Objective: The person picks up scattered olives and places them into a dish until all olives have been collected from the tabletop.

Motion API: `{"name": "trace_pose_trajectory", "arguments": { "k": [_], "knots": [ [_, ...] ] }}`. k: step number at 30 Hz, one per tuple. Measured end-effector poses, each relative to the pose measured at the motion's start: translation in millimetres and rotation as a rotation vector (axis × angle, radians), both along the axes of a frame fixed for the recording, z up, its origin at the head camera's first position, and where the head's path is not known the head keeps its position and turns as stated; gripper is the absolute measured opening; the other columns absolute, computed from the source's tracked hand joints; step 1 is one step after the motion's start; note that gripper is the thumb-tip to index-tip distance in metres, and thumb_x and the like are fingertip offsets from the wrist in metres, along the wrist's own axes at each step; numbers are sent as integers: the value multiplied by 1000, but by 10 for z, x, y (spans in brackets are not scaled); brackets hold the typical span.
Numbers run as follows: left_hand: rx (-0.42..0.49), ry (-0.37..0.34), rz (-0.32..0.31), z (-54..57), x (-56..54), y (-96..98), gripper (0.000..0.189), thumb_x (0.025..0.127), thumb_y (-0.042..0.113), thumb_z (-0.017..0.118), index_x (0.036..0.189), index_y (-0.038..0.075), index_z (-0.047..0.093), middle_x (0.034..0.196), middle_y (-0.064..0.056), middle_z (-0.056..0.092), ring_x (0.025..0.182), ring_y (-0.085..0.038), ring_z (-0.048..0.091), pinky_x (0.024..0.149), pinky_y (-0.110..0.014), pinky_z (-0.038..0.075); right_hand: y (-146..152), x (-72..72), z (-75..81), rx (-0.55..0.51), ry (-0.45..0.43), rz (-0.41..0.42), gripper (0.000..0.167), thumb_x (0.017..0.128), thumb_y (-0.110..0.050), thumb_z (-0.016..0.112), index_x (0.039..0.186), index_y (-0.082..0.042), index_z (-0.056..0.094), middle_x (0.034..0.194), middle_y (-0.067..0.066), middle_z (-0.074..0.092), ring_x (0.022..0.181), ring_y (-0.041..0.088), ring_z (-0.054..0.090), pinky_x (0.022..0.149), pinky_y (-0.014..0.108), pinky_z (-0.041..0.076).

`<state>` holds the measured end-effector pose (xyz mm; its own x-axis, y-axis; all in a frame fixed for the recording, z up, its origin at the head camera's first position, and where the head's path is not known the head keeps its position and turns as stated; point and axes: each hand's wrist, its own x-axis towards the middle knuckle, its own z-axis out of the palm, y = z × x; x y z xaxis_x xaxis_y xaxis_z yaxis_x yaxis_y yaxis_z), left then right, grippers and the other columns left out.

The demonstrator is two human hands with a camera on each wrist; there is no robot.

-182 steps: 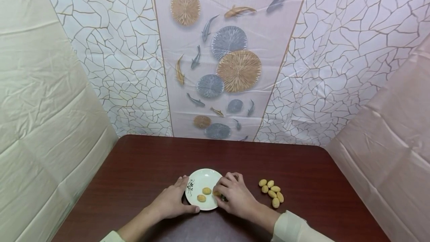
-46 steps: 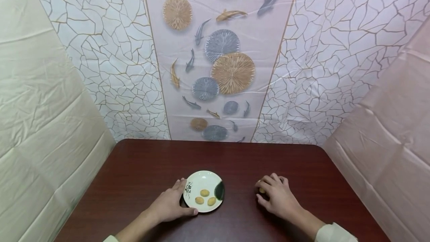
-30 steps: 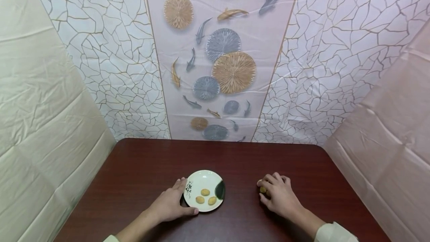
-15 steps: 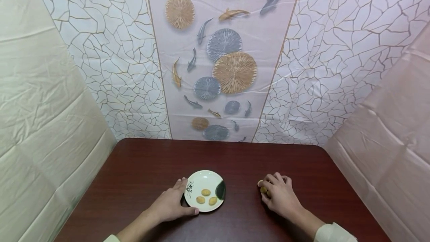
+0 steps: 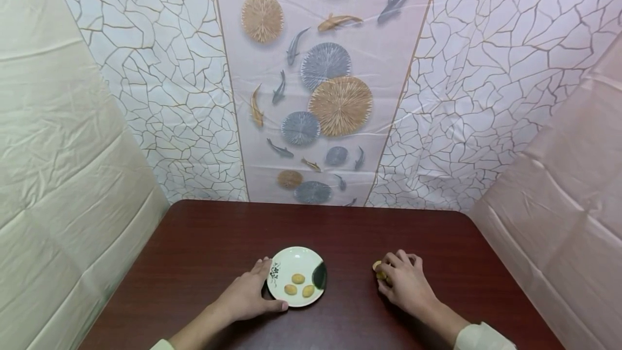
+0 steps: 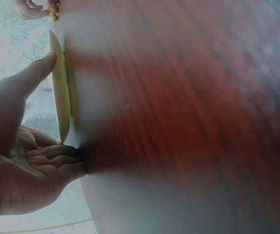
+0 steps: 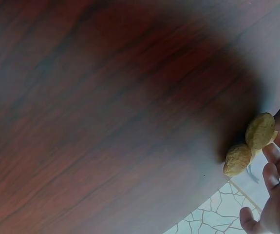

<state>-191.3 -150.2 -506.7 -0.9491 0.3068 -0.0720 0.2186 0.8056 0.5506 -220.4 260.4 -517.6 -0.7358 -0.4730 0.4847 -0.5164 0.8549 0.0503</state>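
A round white plate (image 5: 293,263) with a dark green patch and a small dark floral print lies on the table. It bears three yellow-brown oval pieces (image 5: 298,278), which look like dried fruits or nuts. My left hand (image 5: 245,293) rests at the plate's left side, thumb and fingers spread along the rim. To the right, my right hand (image 5: 405,285) bends over a small group of the same pieces, mostly hidden beneath it. In the right wrist view, its thumb and fingers grip one wrinkled oval piece (image 7: 260,130); another piece (image 7: 238,160) lies against it.
Both hands work over a dark reddish-brown wooden table (image 5: 218,231). A patterned cloth (image 5: 340,150) with fish and round motifs hangs behind its back edge. Plain pale cloths (image 5: 73,177) close off the left and right sides.
Six seconds ago my right hand was setting a third piece on the plate; it has since moved right to the group. In the last second, both hands stay nearly still.
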Motion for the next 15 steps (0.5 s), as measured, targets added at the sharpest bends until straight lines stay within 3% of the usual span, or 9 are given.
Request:
{"name": "trace_pose_trajectory", "arguments": {
  "k": [6, 15],
  "knots": [
    [-4, 5, -3, -29, -10, -5, 126, 82, 65, 91, 168, -8, 36, 172, -33, 40, 162, -50, 40, 123, -73, 41, -6, -6, -8, 0, 33, 10, 25, 74, -17, 98, 89, -23, 79, 93, -9, 66, 95, 18, 57, 91, 67, 54],
    [-4, 14, -4, -34, -10, -10, 127, 81, 65, 91, 168, -8, 36, 172, -34, 41, 161, -50, 41, 123, -73, 42, -2, -2, -3, 13, -7, -9, 27, 75, -19, 98, 95, -22, 80, 97, -9, 68, 97, 18, 57, 91, 67, 54]
  ]
}}
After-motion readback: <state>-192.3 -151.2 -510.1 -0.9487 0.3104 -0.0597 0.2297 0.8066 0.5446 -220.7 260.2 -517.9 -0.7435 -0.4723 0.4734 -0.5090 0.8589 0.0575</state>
